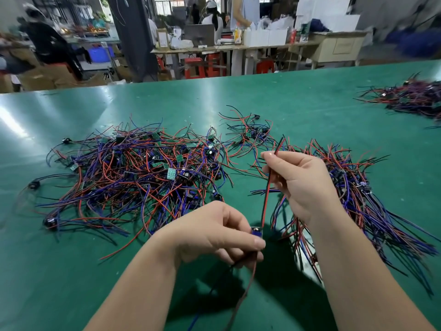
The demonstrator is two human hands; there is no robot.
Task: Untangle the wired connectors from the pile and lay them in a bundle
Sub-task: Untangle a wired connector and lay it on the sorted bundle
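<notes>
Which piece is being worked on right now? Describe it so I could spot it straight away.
On the green table, look in front of the big tangled pile. Both hands hold one connector: the left hand pinches its small blue block, the right hand its red and black wires. It alone is lifted, wires stretched straight.

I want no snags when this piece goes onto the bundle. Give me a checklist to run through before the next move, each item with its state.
1. Left hand grips the blue connector: ok.
2. Right hand pinches the red and black wires: ok.
3. Those wires run straight between the hands: ok.
4. Held piece is lifted clear of the tangled pile: ok.
5. Trailing wires below the left hand are free of snags: cannot tell.
6. Bundle on the green table lies within reach at right: ok.
</notes>
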